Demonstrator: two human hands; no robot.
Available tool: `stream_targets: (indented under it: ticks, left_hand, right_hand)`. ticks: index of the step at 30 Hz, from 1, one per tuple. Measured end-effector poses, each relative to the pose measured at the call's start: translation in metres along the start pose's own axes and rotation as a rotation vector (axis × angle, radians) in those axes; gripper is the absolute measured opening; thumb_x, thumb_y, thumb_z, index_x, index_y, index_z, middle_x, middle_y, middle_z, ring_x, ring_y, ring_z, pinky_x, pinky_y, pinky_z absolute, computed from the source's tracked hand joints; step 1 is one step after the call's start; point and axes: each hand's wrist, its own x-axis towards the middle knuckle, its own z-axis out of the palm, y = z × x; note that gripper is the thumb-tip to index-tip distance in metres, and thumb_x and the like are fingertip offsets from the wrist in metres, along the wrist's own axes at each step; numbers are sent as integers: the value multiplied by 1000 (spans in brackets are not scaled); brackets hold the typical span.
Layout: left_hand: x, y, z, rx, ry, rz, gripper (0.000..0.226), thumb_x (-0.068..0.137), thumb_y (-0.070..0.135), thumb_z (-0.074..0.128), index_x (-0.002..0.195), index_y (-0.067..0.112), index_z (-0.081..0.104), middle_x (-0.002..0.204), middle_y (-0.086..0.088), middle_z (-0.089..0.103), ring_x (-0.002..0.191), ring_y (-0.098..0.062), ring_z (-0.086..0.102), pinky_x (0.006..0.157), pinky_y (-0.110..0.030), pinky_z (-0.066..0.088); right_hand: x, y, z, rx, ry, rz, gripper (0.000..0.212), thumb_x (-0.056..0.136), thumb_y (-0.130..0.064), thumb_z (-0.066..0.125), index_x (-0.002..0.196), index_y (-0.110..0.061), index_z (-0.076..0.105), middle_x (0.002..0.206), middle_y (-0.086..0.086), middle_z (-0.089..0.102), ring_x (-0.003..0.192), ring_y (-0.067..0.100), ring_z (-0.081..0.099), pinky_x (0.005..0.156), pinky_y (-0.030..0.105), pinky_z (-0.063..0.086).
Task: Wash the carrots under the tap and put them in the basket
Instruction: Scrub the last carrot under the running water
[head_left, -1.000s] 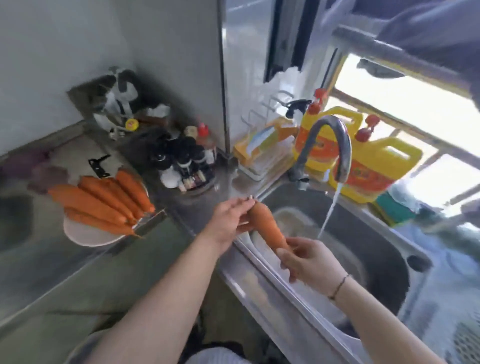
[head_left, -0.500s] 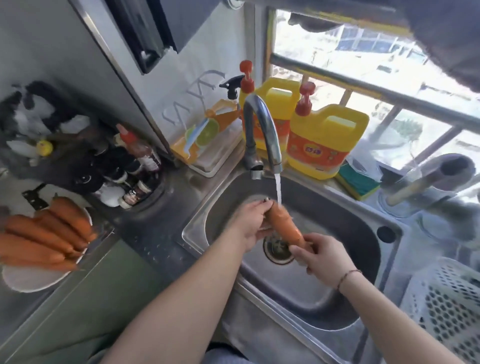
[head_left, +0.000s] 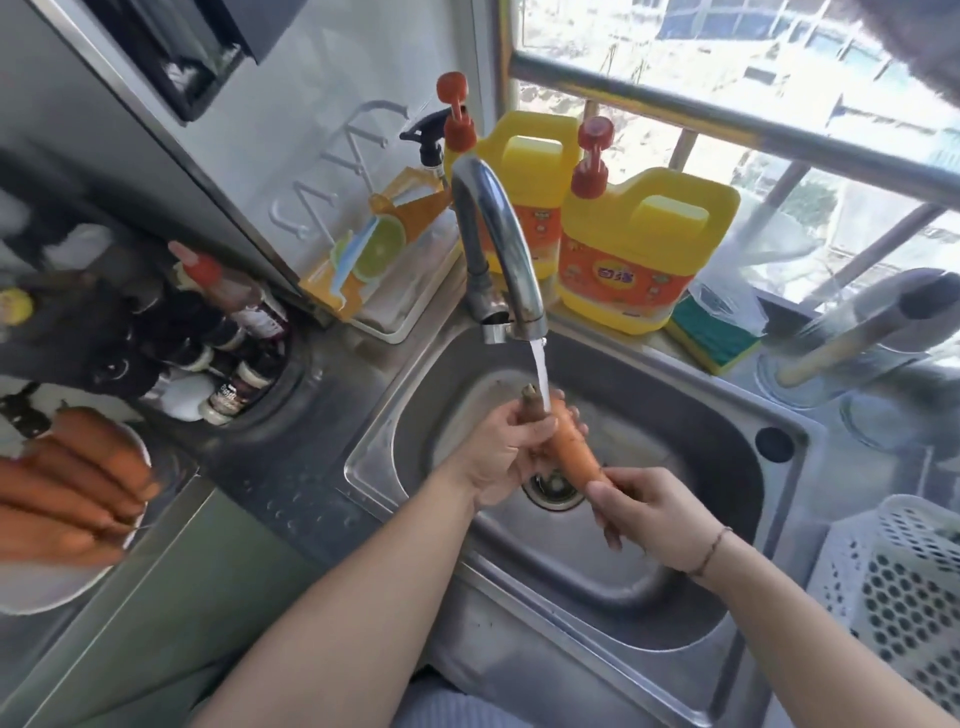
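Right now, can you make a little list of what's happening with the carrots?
Being washed: one carrot, held over the sink
Left hand: grips its thick end
Right hand: holds its thin end
Tap: running, water hits the carrot
Waiting: carrots on the plate
Basket: white, beside the sink

Carrot (head_left: 569, 447) over sink (head_left: 675, 597), under tap (head_left: 498, 244); basket (head_left: 904, 587) right

Orange carrot (head_left: 569, 447) — yellow bottles (head_left: 631, 249), red pumps — white perforated basket (head_left: 904, 587), grey steel sink (head_left: 691, 452).
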Motion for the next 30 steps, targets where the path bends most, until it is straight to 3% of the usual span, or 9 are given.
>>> stream_targets:
  ticks: [4,6,9,13,16,19,23,26,30]
  left_hand:
    - [13,-16,14,165,446,61,9,89,8,72,95,10,66,90,-7,69,79,-19,67,77,-39,59]
    - [19,-23,15,234,614,79,18,81,22,82,88,10,70,84,-7,72,78,-21,67,79,-41,59]
    - [14,-16,11,160,441,109,9,94,16,67,93,7,69,81,-8,72,73,-20,70,68,-35,61]
    - [-1,-13,9,-154,161,118,28,102,19,47,114,-3,59,97,-16,71,82,-22,72,75,-35,60]
    - [-2,-14,10,-121,121,102,39,97,21,56,128,-2,52,108,-21,64,93,-29,69,82,-41,58]
    - [1,-15,6,4,237,115,21,95,12,61,116,6,62,101,-19,68,91,-33,68,83,-46,57]
    - [6,-17,16,33,404,159,8,97,13,61,96,13,70,87,-12,70,77,-25,69,70,-38,59]
    - [10,-18,19,76,512,158,17,99,24,60,87,17,71,84,-9,71,80,-27,68,75,-41,57]
    - [3,-14,12,80,287,123,9,97,5,59,103,10,64,88,-9,71,86,-29,66,73,-38,58]
  right_hand:
    - [4,3,19,-613,329,-35,17,92,-37,62,85,-22,62,66,-3,63,65,27,59,63,36,47]
    - [4,3,28,-648,361,-39,18,93,-37,61,86,-20,61,70,0,62,66,29,58,64,38,46]
    - [7,4,20,113,115,45,32,84,-40,71,71,-13,61,60,6,56,49,22,47,58,39,41]
    - [5,5,12,899,-292,134,74,62,-45,89,102,9,57,72,16,57,47,21,47,75,40,37]
    - [7,4,12,852,-294,139,65,75,-42,81,106,8,55,72,15,56,48,21,48,66,35,38]
    - [10,5,12,533,-115,114,33,95,-31,57,90,2,58,70,16,55,48,21,47,49,27,37]
    - [13,6,19,30,37,21,37,102,-30,47,71,-13,57,57,8,57,49,21,46,53,31,39]
    - [12,4,30,323,-15,84,29,105,-18,43,82,-6,57,65,9,56,45,19,45,47,25,38]
    - [13,6,27,642,-107,163,30,102,-20,41,98,4,57,67,11,52,46,17,41,45,20,35]
